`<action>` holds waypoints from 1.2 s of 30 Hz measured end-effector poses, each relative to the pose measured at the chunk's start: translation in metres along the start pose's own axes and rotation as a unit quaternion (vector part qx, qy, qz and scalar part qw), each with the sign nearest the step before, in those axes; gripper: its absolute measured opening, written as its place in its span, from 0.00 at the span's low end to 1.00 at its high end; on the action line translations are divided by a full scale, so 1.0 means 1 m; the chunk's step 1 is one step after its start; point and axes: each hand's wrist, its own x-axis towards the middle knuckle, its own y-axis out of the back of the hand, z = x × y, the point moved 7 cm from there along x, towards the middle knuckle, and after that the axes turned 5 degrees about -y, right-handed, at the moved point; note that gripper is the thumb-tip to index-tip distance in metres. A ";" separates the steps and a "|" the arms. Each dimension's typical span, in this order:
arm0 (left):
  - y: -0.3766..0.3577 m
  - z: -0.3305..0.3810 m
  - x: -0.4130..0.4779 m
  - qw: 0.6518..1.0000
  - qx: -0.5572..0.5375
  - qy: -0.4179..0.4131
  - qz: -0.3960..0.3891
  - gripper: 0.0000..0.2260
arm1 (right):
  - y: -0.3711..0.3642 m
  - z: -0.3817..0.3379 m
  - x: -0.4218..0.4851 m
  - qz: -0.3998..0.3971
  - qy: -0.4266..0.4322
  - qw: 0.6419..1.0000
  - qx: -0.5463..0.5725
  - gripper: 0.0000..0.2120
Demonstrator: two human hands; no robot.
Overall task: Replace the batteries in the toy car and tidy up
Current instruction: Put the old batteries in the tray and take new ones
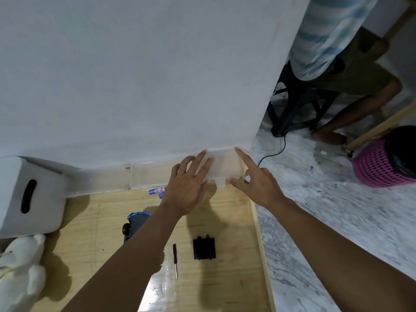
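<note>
A clear plastic box (221,165) stands at the table's far edge against the wall. My left hand (189,185) lies flat on its lid with fingers spread. My right hand (256,183) touches the box's right side with a straight index finger and its front with the thumb, while the curled fingers hold a battery (247,177). Two more batteries (157,190) lie on the table left of my left hand. The blue toy car (135,224) lies partly hidden under my left forearm. A black battery cover (204,247) and a small screwdriver (175,260) lie nearer to me.
A white container (24,194) with a slot handle and a white plush toy (20,273) sit at the left. The wooden table's right edge (258,233) borders a marble floor. A pink basket (382,163), a black cable and a seated person on a dark stool are at the right.
</note>
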 end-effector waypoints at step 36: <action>0.025 0.002 -0.010 0.974 -0.118 0.160 0.106 0.42 | 0.016 -0.019 -0.022 0.046 0.014 0.989 0.137 0.12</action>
